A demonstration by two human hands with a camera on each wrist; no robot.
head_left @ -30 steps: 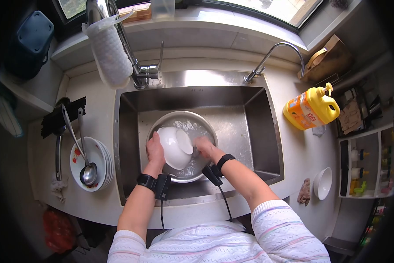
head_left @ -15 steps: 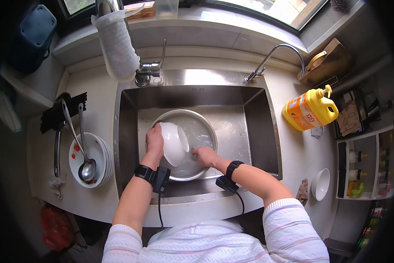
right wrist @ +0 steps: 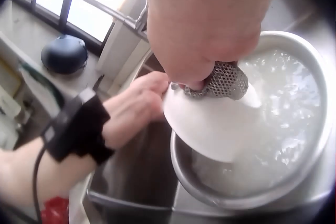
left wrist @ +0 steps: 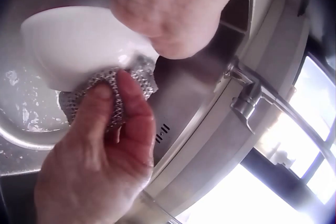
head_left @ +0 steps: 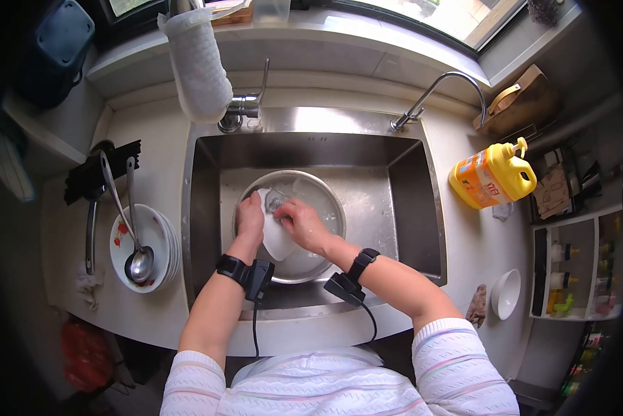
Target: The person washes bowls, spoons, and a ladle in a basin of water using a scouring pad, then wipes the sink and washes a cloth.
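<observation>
A white bowl [head_left: 278,243] is tilted on its side over a round metal basin [head_left: 339,215] of water in the sink. My left hand [head_left: 250,220] grips it by the left edge. From the right, my right hand [head_left: 302,225] pinches a silver mesh scrubbing cloth [head_left: 277,200] between thumb and fingers and presses it against the bowl. In the left wrist view the cloth [left wrist: 118,92] bunches beside the bowl [left wrist: 84,45]. Its ring-like mesh [right wrist: 227,81] also shows under the right hand [right wrist: 205,29] in the right wrist view.
The basin stands in a steel sink [head_left: 377,215]. On the left counter, a stack of plates [head_left: 162,249] bears ladles [head_left: 142,263]. To the right are a yellow pump bottle [head_left: 492,177], another white bowl [head_left: 505,293] and a brown cloth [head_left: 477,306]. Two faucets rise behind.
My right hand has come up and left from the water with the mesh cloth onto the bowl. The left hand still holds the bowl, which has turned with its base less in sight.
</observation>
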